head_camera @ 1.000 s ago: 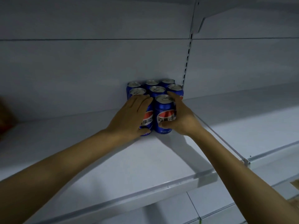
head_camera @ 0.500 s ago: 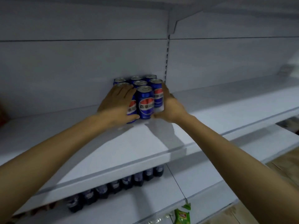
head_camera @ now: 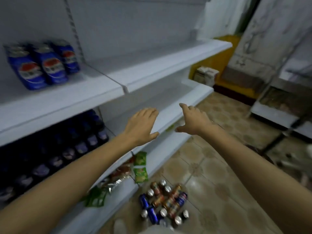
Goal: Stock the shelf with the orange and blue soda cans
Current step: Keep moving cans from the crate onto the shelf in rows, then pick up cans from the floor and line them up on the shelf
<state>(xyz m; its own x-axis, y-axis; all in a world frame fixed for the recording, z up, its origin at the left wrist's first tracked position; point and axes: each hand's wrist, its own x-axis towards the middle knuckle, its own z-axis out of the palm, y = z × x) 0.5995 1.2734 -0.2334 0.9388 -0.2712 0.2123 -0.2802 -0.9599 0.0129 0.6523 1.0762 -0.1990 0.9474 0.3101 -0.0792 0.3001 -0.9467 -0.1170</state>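
Several soda cans [head_camera: 164, 204], orange ones and blue ones, lie and stand in a loose pile on the tiled floor [head_camera: 209, 181] at the near bottom of the view, just in front of the lowest shelf. Beside them, on the low shelves to the left, there are green snack packets [head_camera: 140, 168] and some silvery ones. A little further, both hands are held in the air with nothing in them. The left hand [head_camera: 141, 126] has its fingers straight and spread, palm down, in front of the edge of the middle shelf [head_camera: 170, 119]. The right hand [head_camera: 194, 120] is also wide, with thumb and fingers apart, near that same edge and over the floor. On the left, below the upper shelf, rows of dark cans [head_camera: 70, 149] stand close together; they are blurred. Further away, on the upper shelf [head_camera: 70, 98] at the far left, a small group of blue cans [head_camera: 43, 65] stands against the white back panel. At the far right there is a yellow wall base [head_camera: 226, 68] with a small box [head_camera: 205, 74] before it.
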